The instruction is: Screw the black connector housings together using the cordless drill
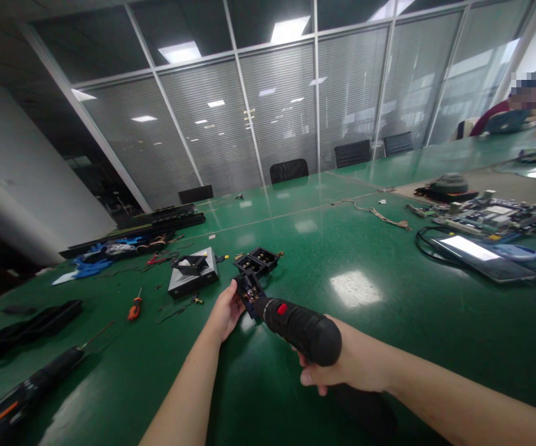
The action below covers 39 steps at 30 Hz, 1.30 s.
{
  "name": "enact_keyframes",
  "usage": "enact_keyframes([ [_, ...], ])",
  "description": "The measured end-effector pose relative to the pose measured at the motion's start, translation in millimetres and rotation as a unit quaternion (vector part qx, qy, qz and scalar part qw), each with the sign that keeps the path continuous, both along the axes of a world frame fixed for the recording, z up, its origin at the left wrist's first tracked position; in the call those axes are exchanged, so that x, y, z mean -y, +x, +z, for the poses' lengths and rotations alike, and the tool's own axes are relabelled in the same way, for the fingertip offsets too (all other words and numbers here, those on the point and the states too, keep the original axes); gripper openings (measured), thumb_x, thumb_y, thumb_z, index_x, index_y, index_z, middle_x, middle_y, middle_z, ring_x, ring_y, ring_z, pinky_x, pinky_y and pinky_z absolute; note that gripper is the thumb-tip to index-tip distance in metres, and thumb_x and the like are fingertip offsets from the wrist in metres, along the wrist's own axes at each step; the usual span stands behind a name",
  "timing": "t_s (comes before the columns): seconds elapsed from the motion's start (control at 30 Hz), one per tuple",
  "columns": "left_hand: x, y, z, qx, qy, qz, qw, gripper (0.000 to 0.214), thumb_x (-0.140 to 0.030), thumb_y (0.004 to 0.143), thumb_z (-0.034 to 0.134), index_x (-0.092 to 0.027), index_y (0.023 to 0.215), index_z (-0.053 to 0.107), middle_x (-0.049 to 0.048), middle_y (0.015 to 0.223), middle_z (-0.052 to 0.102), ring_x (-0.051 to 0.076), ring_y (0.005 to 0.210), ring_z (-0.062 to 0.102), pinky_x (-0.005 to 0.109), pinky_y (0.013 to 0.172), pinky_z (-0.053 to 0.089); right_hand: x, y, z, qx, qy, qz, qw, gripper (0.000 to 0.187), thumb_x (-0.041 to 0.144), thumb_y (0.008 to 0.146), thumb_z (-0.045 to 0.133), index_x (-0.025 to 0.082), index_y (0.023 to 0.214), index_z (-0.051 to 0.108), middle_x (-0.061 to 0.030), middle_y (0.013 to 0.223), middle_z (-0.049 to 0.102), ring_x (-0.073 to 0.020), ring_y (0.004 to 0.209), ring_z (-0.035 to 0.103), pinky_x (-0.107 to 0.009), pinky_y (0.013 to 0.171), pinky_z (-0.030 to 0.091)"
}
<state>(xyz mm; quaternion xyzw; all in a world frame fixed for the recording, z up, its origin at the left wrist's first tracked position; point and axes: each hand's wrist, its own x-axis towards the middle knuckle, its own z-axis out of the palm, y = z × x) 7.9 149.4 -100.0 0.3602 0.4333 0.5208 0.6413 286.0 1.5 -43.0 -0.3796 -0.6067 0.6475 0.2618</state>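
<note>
My right hand (337, 365) is wrapped round the grip of a black cordless drill (300, 328) with a red switch on top. The drill's front end points away to the left and meets a small black plastic frame (244, 286) with metal parts inside. Whether its tip touches a screw is hidden. My left hand (228, 310) grips that frame by its left side, fingers closed on it. Just beyond lies a joined pair of similar black frames (259, 260) with brass-coloured bits. A grey metal box (194, 284) with a black bracket on it stands to the left.
An orange screwdriver (135, 308) and a second power tool (26, 387) lie on the green table (296, 217) at left. Blue gloves (89, 265) and black strips (166, 217) are farther back. At right are a phone-like device (476, 254), circuit boards (495, 214) and a seated person (486, 118).
</note>
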Motion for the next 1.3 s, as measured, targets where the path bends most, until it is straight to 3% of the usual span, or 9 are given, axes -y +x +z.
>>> enact_keyframes([
  [0.3,1.5,3.0,2.8,-0.001,-0.008,0.008,1.000,0.029,-0.038,0.106,0.062,-0.013,0.111,0.076,0.0141,0.102,0.083,0.023,0.088,0.079,0.033,0.084,0.063,-0.3,-0.3,-2.4,-0.005,0.008,0.002,1.000,0.031,0.028,0.073,0.088,0.016,0.085,0.061,0.0018,0.070,0.066,-0.0145,0.060,0.069,-0.022,0.056,0.050],
  [1.07,-0.6,0.4,-1.3,0.001,0.003,-0.002,1.000,0.031,-0.041,0.102,0.068,-0.013,0.109,0.077,0.0149,0.103,0.082,0.024,0.089,0.078,0.034,0.084,0.061,1.4,-1.0,5.1,-0.002,-0.005,-0.009,1.000,0.034,0.027,0.070,0.088,0.016,0.087,0.062,-0.0005,0.079,0.068,-0.0145,0.060,0.069,-0.023,0.054,0.050],
  [1.3,-1.2,-0.7,-3.2,0.002,0.011,-0.010,1.000,0.033,-0.044,0.098,0.073,-0.014,0.111,0.077,0.0142,0.103,0.083,0.026,0.093,0.079,0.036,0.089,0.061,1.3,-1.2,1.2,-0.002,0.002,-0.005,1.000,0.033,0.027,0.071,0.087,0.017,0.086,0.061,0.0013,0.073,0.066,-0.0146,0.059,0.068,-0.022,0.054,0.049],
])
